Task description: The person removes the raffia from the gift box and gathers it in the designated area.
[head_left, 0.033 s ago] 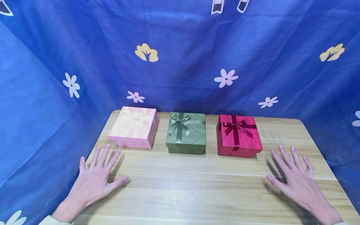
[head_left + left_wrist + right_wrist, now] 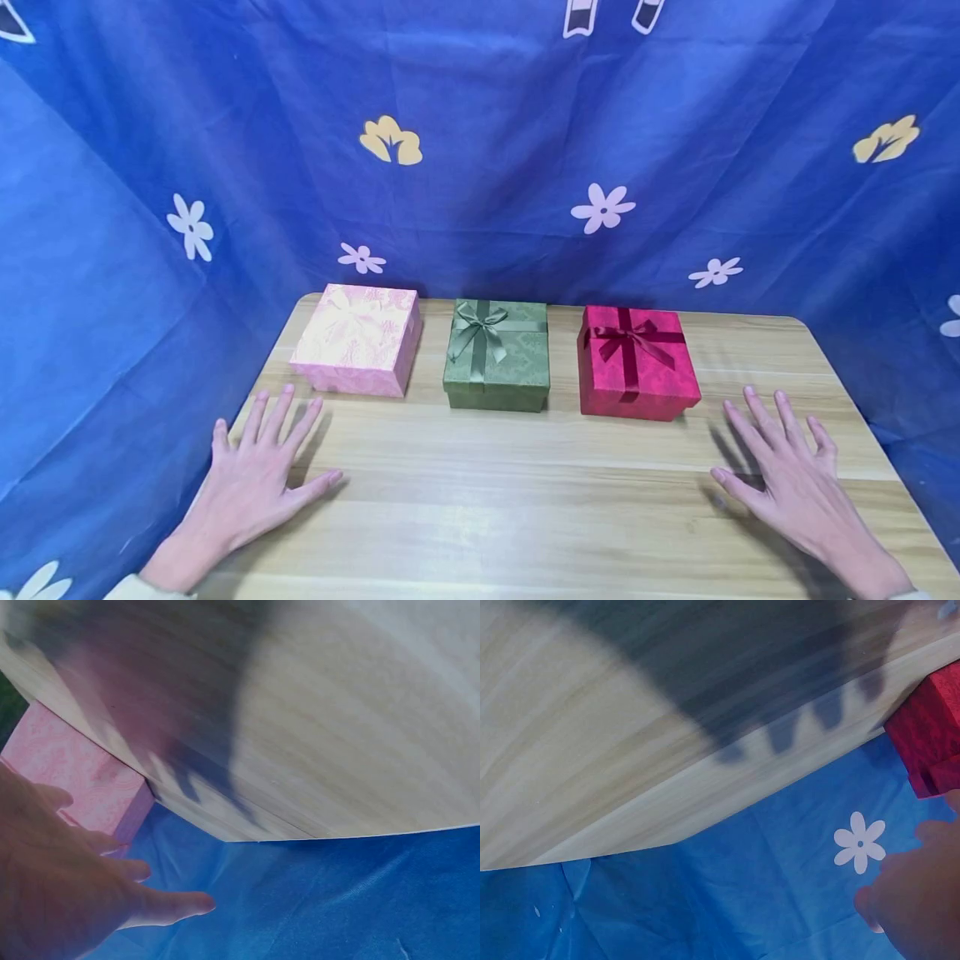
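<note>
Three lidded gift boxes stand in a row along the far side of the table. The pink box (image 2: 360, 342) is on the left, its top washed out by glare over a pale bow. In the middle is the green box (image 2: 498, 354) with a green ribbon bow, and to the right the red box (image 2: 640, 362) with a dark red bow. My left hand (image 2: 255, 483), fingers spread, is held over the table just in front of the pink box. My right hand (image 2: 795, 483), also spread, is to the right of the red box and nearer me. Neither holds anything.
The light wood-grain table (image 2: 480, 500) has rounded far corners. A blue cloth (image 2: 480, 167) with white and yellow flower prints hangs behind it and along both sides. Both hands cast shadows on the tabletop.
</note>
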### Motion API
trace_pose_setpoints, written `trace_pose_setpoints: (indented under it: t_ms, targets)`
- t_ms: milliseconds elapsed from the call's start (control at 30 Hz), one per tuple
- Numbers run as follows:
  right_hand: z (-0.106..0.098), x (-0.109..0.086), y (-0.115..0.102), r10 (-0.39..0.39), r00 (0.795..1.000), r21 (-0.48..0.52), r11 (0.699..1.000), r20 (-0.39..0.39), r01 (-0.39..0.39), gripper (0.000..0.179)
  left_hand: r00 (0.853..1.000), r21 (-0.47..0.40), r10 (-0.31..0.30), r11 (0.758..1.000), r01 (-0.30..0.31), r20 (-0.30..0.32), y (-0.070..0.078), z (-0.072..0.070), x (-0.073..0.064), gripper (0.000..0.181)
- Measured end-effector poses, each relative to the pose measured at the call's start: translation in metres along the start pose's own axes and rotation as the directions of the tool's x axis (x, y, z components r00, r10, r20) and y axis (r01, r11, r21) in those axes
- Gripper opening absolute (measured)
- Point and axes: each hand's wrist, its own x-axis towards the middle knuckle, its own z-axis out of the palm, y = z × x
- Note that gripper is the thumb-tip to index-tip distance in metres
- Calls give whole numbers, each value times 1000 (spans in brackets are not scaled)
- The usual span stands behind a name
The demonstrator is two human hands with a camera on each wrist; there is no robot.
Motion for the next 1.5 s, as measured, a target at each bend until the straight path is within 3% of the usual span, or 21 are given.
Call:
trace_pose_setpoints:
  t_ms: [233,400,600,700,767,867,1000,1167,1233,1300,1333,1500]
  targets:
    - [-2,0,0,-4,1000,7,1000,-6,4,98,1000,-10,-12,1000,12,9,1,2,-1,110]
    - [-4,1,-3,-17,1000,39,999,-19,18,95,999,-55,-28,998,29,26,11,3,-4,108]
    - [-7,5,-9,-6,998,138,990,-55,14,92,1000,-196,-10,981,8,-9,38,-3,-2,93]
    - [-8,8,-13,10,997,188,982,-74,4,88,999,-313,-12,950,-3,-46,59,-6,-3,84]
    - [-8,10,-15,29,996,232,973,-80,-10,86,998,-400,-21,916,-3,-55,74,-8,-5,80]
    - [-6,13,-20,77,994,310,949,-76,-50,86,999,-533,-33,846,16,-22,96,-13,-5,74]
    - [-2,16,-26,157,986,417,901,-57,-119,85,997,-680,-42,730,73,63,123,-17,-1,68]
    - [2,22,-31,176,982,549,829,-74,-108,78,989,-807,-31,575,133,141,151,-15,11,63]
    - [4,23,-33,182,981,599,794,-71,-104,74,983,-848,-12,504,165,185,163,-12,17,66]
    - [5,24,-34,199,978,641,759,-66,-111,70,974,-871,23,451,193,227,175,-10,24,70]
    - [5,25,-34,207,976,659,743,-62,-115,67,967,-879,43,428,208,250,182,-8,28,73]
    - [5,33,-34,229,972,722,681,-49,-124,56,952,-910,166,373,180,257,217,0,50,78]
